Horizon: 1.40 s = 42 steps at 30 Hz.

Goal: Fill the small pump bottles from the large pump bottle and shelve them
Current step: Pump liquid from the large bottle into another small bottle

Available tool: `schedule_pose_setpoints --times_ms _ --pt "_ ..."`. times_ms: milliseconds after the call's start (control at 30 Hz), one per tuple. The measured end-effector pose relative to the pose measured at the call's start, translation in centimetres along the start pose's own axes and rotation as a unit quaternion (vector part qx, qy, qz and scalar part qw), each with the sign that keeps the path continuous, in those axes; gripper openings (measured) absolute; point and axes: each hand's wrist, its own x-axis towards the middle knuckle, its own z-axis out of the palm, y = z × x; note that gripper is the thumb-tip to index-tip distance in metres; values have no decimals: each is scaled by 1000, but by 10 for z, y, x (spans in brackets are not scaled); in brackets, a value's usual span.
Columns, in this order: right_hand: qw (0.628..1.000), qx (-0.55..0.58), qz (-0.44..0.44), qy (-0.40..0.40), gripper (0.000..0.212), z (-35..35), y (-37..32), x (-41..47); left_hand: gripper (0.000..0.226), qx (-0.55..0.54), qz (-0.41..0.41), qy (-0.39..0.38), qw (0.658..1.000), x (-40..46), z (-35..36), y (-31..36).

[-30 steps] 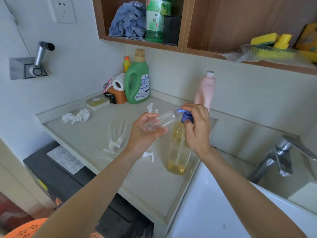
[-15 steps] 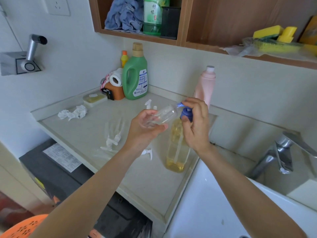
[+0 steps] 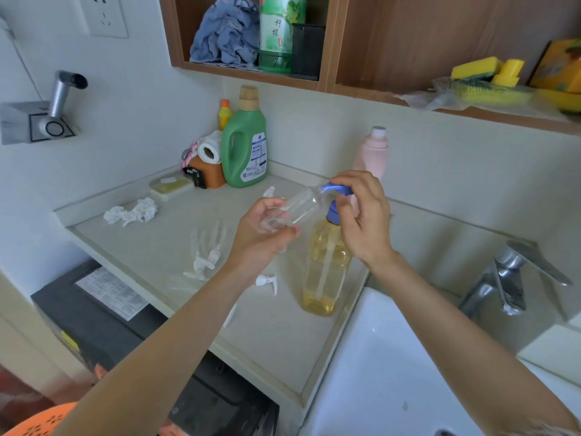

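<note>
Both forearms reach in from the lower edge and meet over the counter (image 3: 157, 247). The left hand (image 3: 261, 237) is turned palm up, its fingers and thumb curled round the base of a clear small bottle (image 3: 298, 204), which it holds tilted on its side with the open neck pointing right and up. That neck meets the spout of the blue pump head (image 3: 338, 188). The right hand (image 3: 364, 221) arches over the pump, fingers bent, the fingertips on top of the head and the thumb down beside the blue collar. The small bottle looks empty, or nearly so; any liquid inside cannot be told.

The large bottle (image 3: 327, 265) stands upright on the counter just left of the white sink (image 3: 393, 357). It is clear, with yellow liquid filling most of its body and a dip tube showing through it.

Loose white pump tops (image 3: 204, 262) lie on the counter left of the large bottle, another (image 3: 267, 281) just beside its base. A pink bottle (image 3: 371, 152) stands against the wall behind the right hand. Farther left stand a green jug (image 3: 245, 146), a paper roll (image 3: 209, 151) and a soap dish (image 3: 169, 185), with a crumpled tissue (image 3: 132, 212) nearby. The wooden shelf (image 3: 251, 75) above holds a blue cloth (image 3: 226, 33) and a green bottle (image 3: 279, 29).
</note>
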Motion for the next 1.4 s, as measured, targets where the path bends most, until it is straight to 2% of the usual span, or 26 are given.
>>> schedule_pose_setpoints --times_ms 100,233,400,567,933,1133,1200,1400 --pt "1000 16 6 -9 32 2 2 -2 38 -3 14 -6 1000 0 0 -1" --pt "998 35 9 47 31 13 7 -8 38 -17 28 -2 999 0 0 -3" --pt "996 -4 5 94 26 26 11 -13 37 -2 17 1 1000 2 -3 -9" --pt "995 -26 8 92 25 24 11 -14 39 2 17 5 1000 -1 -3 -11" --pt "1000 16 -8 0 30 -6 11 8 39 12 35 9 999 0 0 -4" --pt "997 56 17 49 33 14 6 -17 37 -14 18 -20 1000 3 -1 -10" --pt "998 45 4 51 37 19 5 -20 36 -10 10 -16 1000 3 -3 -13" --pt "996 -9 18 92 29 24 12 -19 34 -8 -14 -8 1000 3 -5 -17"
